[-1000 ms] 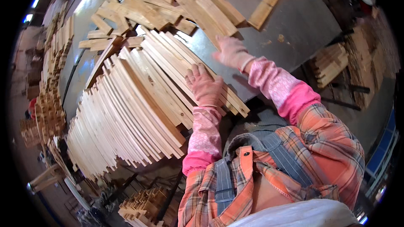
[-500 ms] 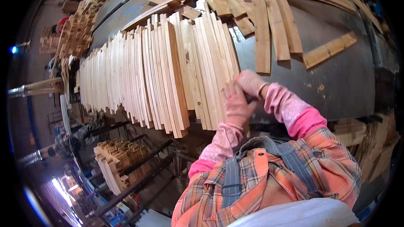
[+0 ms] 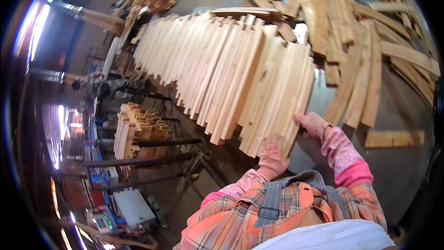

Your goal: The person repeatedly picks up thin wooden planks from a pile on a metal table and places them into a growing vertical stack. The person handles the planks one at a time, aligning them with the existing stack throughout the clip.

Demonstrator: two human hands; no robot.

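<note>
Pale wooden strips (image 3: 222,65) lie side by side on the metal table in a long row, with uneven ends toward me. My left hand (image 3: 272,155), in a light pink glove, rests with its fingers stretched over the near ends of the last strips on the right. At the outer edge of the row, my right hand (image 3: 312,124), gloved alike, has its fingers bent and pressed together on the side of the rightmost wooden strip (image 3: 304,90). Its fingertips are partly hidden against the wood.
Loose boards (image 3: 354,65) lie in a jumble at the far right, and a short board (image 3: 394,139) lies on the metal table (image 3: 342,150) beyond my right hand. Below left, a stack of wood pieces (image 3: 141,129) stands near dark metal rails (image 3: 143,161). A person in camouflage (image 3: 104,85) is farther left.
My view has swung left, so the row sits farther right. My hands, close together before, have parted: the left lies at the strips' near ends, the right on the outer side.
</note>
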